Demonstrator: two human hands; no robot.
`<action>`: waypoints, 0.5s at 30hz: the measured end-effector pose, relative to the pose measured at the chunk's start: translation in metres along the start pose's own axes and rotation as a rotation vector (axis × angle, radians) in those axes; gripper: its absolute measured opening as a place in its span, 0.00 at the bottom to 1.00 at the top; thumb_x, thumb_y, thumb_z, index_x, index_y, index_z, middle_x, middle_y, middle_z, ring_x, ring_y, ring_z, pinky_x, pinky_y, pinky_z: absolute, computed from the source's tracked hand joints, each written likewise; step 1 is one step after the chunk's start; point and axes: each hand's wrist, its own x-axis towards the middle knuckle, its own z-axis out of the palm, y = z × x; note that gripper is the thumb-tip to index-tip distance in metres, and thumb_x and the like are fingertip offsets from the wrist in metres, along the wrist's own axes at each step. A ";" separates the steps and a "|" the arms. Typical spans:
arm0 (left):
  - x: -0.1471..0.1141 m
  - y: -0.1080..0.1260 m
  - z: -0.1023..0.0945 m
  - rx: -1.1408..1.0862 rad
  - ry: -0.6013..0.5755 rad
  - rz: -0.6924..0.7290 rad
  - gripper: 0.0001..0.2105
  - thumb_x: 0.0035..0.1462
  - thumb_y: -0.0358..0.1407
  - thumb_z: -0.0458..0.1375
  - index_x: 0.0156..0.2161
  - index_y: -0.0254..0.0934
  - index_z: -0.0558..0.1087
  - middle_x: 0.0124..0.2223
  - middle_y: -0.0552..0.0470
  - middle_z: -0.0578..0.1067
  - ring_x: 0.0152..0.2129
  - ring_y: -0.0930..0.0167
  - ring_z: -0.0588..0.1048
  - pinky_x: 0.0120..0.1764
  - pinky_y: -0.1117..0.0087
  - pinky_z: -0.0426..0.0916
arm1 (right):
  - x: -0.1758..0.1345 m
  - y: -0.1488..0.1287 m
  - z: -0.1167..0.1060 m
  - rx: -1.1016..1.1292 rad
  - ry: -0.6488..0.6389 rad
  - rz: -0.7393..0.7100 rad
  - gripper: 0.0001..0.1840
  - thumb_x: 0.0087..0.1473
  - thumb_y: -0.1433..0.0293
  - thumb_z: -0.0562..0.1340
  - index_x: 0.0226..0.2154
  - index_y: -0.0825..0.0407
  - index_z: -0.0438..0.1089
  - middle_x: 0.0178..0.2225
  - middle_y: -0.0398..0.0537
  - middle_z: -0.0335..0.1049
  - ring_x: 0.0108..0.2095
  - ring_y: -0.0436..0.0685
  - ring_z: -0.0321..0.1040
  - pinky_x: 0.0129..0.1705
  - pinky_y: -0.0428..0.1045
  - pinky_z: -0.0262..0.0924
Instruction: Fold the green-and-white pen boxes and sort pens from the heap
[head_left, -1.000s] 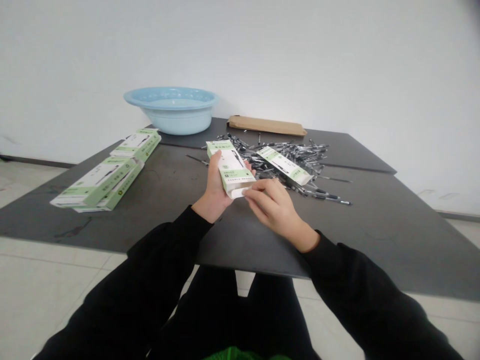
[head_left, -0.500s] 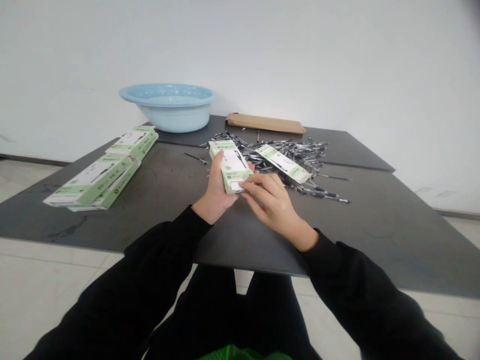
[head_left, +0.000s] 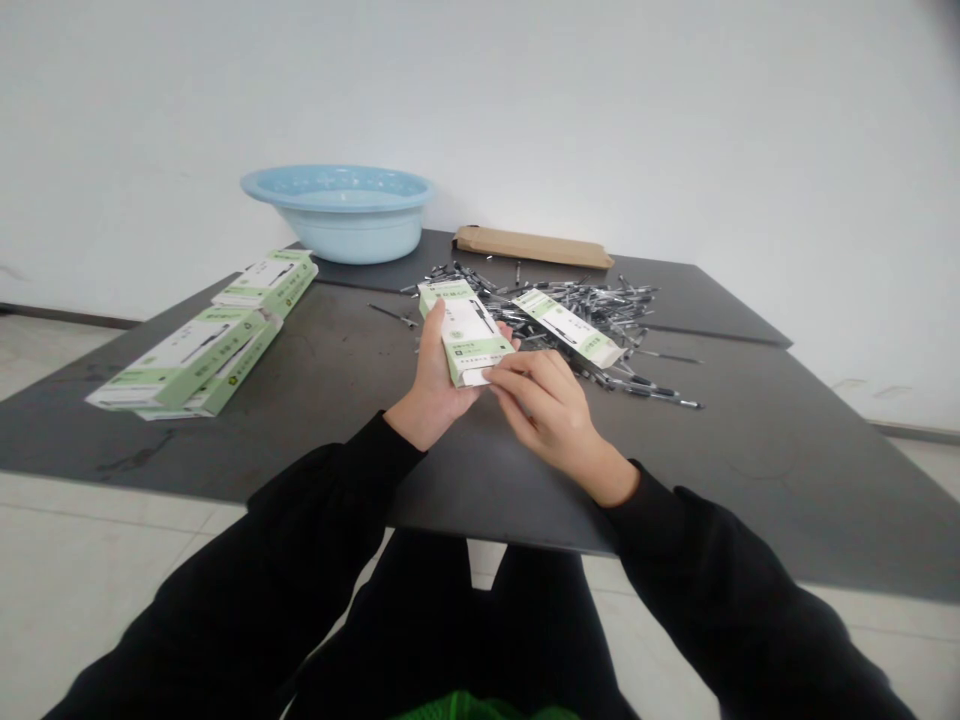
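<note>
A green-and-white pen box (head_left: 471, 322) lies across the palm of my left hand (head_left: 433, 385), thumb on its left side and fingertips showing at its right. My right hand (head_left: 551, 410) pinches the white end flap at the box's near end between thumb and forefinger. Just beyond, a second pen box (head_left: 568, 326) rests on top of a loose pile of black and clear pens (head_left: 611, 305). What is inside the held box is hidden.
Several more green-and-white boxes (head_left: 184, 350) are stacked at the left of the dark table (head_left: 712, 470). A light blue basin (head_left: 352, 225) stands at the back left, and a flat brown cardboard piece (head_left: 532, 246) lies near the wall.
The end flap of the held box has shifted slightly under my right fingers, which moved a little to the right. My left hand keeps its hold.
</note>
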 end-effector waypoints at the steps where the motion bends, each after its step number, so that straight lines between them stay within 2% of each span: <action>1: 0.000 0.000 0.000 -0.001 -0.002 0.011 0.21 0.59 0.55 0.52 0.44 0.39 0.71 0.35 0.47 0.77 0.41 0.59 0.78 0.46 0.56 0.75 | 0.000 0.000 0.000 -0.002 0.008 0.004 0.15 0.61 0.78 0.59 0.48 0.50 0.72 0.42 0.56 0.74 0.42 0.61 0.70 0.41 0.58 0.67; 5: -0.001 0.000 0.002 -0.007 -0.021 0.056 0.22 0.61 0.56 0.49 0.43 0.39 0.71 0.34 0.48 0.77 0.40 0.60 0.79 0.46 0.56 0.75 | 0.000 -0.001 0.001 -0.002 0.036 0.014 0.14 0.62 0.78 0.59 0.47 0.49 0.73 0.41 0.54 0.75 0.41 0.60 0.70 0.40 0.57 0.67; 9: -0.003 -0.001 0.004 -0.021 -0.048 0.023 0.21 0.63 0.53 0.48 0.42 0.37 0.71 0.34 0.48 0.78 0.39 0.62 0.79 0.46 0.58 0.75 | 0.002 0.000 -0.001 0.021 0.043 -0.020 0.13 0.62 0.78 0.58 0.44 0.49 0.74 0.40 0.52 0.74 0.39 0.58 0.70 0.40 0.56 0.67; 15: -0.007 0.005 0.008 0.008 -0.076 -0.026 0.21 0.63 0.51 0.49 0.45 0.35 0.71 0.35 0.47 0.79 0.39 0.61 0.80 0.44 0.59 0.75 | 0.005 0.001 -0.009 0.081 0.058 0.054 0.05 0.61 0.74 0.63 0.40 0.49 0.72 0.35 0.49 0.71 0.37 0.58 0.68 0.39 0.55 0.65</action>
